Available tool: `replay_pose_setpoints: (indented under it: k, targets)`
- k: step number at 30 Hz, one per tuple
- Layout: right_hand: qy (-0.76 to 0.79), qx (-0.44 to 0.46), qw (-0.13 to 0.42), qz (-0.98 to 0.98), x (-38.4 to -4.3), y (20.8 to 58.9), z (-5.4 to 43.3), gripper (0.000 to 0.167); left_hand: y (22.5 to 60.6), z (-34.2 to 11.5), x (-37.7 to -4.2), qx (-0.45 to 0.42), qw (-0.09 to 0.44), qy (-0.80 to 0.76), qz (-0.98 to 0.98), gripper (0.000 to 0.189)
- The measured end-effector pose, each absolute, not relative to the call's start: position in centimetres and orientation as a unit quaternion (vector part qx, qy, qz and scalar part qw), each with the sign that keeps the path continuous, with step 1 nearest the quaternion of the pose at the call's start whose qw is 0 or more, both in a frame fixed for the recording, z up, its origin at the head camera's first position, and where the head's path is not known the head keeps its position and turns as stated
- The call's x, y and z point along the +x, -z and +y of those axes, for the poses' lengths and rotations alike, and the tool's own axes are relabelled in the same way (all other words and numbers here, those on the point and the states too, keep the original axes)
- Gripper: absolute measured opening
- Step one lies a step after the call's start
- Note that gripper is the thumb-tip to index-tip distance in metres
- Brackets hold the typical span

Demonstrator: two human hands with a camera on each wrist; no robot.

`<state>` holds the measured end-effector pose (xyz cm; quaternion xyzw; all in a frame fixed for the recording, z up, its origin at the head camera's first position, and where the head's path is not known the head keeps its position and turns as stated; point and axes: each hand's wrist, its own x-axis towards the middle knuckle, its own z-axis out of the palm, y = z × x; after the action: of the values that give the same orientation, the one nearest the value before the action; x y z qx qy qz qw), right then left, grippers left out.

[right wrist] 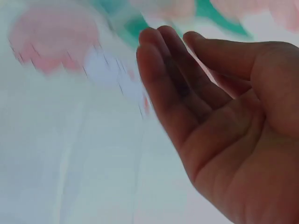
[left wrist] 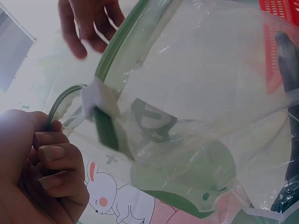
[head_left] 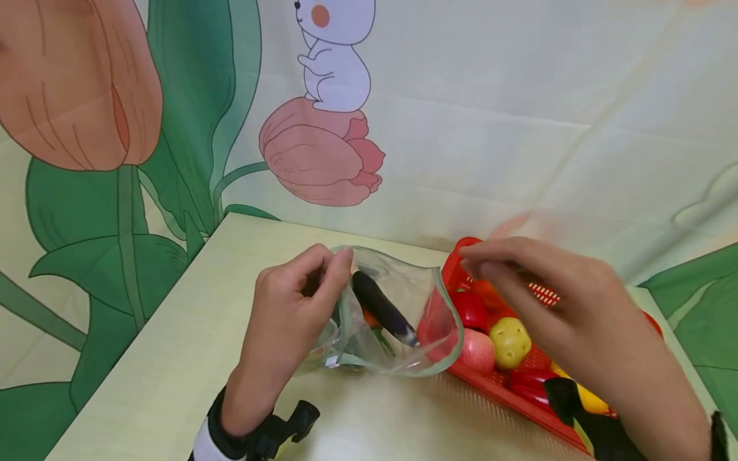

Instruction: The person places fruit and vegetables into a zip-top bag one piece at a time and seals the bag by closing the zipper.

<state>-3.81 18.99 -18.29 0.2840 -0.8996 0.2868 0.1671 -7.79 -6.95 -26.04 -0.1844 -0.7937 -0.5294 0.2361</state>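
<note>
Bag [head_left: 406,282] (clear, green-rimmed) extends rightward from the pinching left hand [head_left: 291,310].

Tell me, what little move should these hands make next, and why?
Probably lower the right hand to the red basket, perhaps for the yellow dimpled piece: that hand is empty and appears above the basket, while the left hand grips the open clear bag by its rim, with a dark eggplant already inside.

Bright head view, left-wrist glare, right-wrist blur
</note>
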Motion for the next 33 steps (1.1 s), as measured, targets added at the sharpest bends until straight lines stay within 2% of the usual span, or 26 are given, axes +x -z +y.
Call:
replay_pose_setpoints:
  k: [3,13,17,23,27,33]
  targets:
    - [-0.331,0.194,0.195,-0.903,-2.5,18.9,20.8,0.03,26.1,-6.8,-7.8,-0.18,0.231,0.53,-0.796,0.028]
    - [-0.311,-0.015,0.185,-0.932,-2.4,23.6,25.1,0.023,26.4,-6.6,-7.8,-0.168,0.218,0.532,-0.801,0.029]
    - [-0.305,-0.033,0.182,-0.934,-2.6,24.1,26.1,0.024,26.2,-6.9,-7.9,-0.167,0.231,0.528,-0.8,0.03]
    - [-0.27,0.017,0.167,-0.948,-3.2,24.5,27.2,0.022,25.9,-7.0,-8.0,-0.164,0.229,0.523,-0.804,0.03]
    - [-0.2,0.084,0.101,-0.971,-4.4,24.7,28.6,0.021,25.7,-7.0,-8.2,-0.162,0.232,0.522,-0.805,0.03]
    - [-0.119,0.103,-0.086,-0.984,-6.0,26.5,31.6,0.022,25.6,-6.7,-8.3,-0.167,0.232,0.517,-0.806,0.03]
